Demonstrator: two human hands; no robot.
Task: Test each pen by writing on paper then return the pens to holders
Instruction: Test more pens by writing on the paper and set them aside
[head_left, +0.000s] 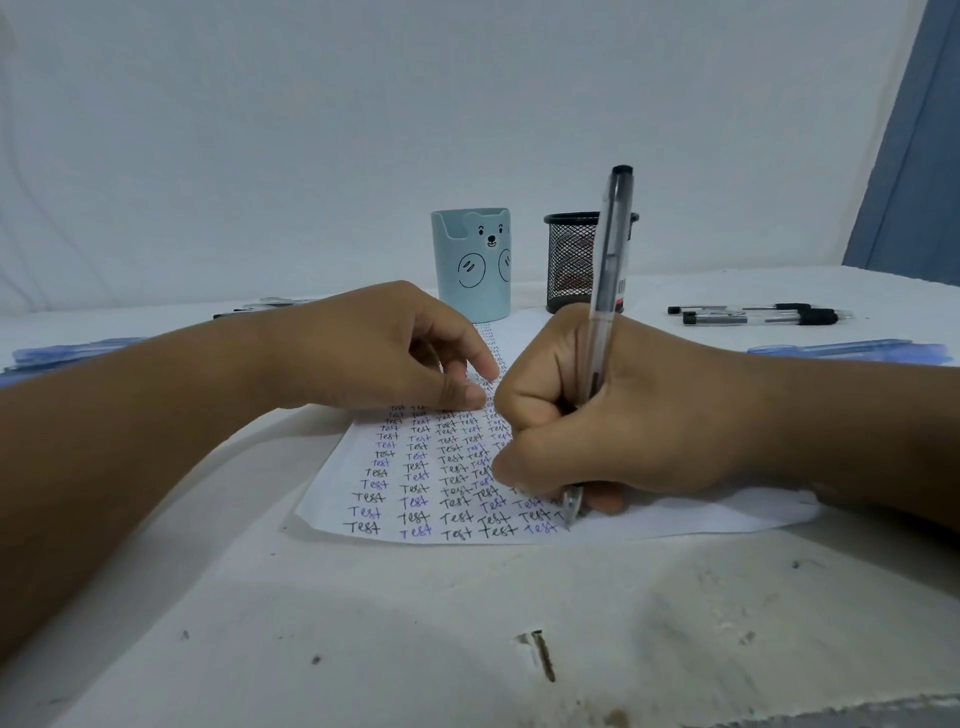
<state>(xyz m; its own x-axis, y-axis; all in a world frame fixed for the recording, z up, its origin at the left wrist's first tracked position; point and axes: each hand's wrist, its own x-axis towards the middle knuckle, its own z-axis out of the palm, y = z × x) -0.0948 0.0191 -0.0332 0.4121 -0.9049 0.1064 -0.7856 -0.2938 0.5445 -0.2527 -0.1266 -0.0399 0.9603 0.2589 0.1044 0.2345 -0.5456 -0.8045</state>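
Soft, even light with a cool bluish cast fills the scene; it is neither dim nor harsh. Shadows are faint and diffuse: a pale one lies on the tabletop (467, 623) under the left forearm and a soft one beneath the right hand (623, 415) on the paper (415, 493). Glare is slight, only a thin highlight running along the clear pen (608, 291). The middle is sharp enough to read the written words. Wide-angle distortion bends the tabletop's far edge and stretches the forearms near the sides. The blue pens (841, 349) at both edges look smeared and blurred, and the near corners are soft.
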